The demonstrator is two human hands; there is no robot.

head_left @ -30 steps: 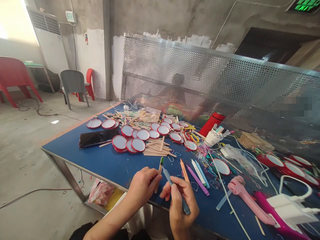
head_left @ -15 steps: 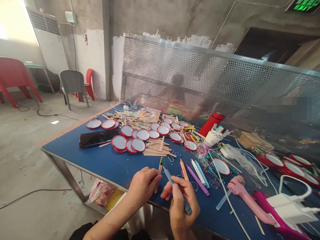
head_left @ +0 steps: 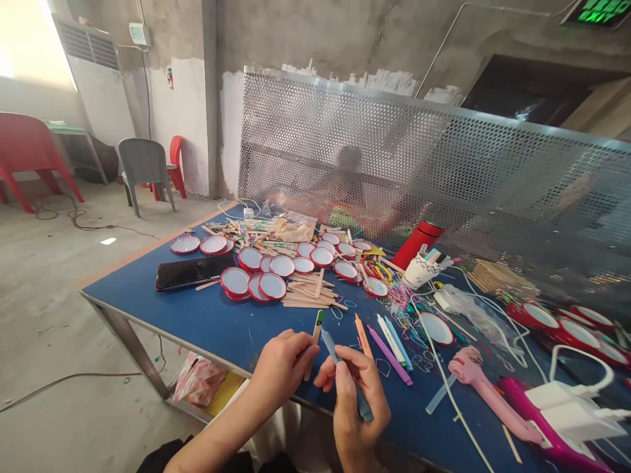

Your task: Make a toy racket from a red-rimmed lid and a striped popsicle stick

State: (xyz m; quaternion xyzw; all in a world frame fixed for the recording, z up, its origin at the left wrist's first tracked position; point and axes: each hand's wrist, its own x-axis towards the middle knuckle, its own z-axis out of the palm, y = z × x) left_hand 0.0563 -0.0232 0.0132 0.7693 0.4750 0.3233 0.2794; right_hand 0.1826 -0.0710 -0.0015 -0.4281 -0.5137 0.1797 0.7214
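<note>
My left hand [head_left: 282, 368] is closed round a wooden craft stick [head_left: 314, 338] with a dark green tip, held just above the blue table [head_left: 207, 315]. Beside it, my right hand [head_left: 352, 394] grips a grey-blue marker [head_left: 334, 355], its tip pointing at the stick's upper end. Both hands hover near the table's front edge. Orange, purple, white and blue markers [head_left: 389, 345] lie just right of my hands. Ahead of them are a pile of plain wooden sticks [head_left: 308, 292] and several red-rimmed round mirrors [head_left: 273, 284].
A black phone [head_left: 192, 270] lies at the left. A paper cup of markers [head_left: 421, 268], a red bottle [head_left: 418, 242], loose rubber bands, pink glue guns [head_left: 486, 394] and a white power adapter [head_left: 572, 407] crowd the right. A perforated metal screen [head_left: 444, 171] backs the table; a person sits behind it.
My right hand and the marker shift slightly, a small movement against the stick's tip. The left hand and stick stay put.
</note>
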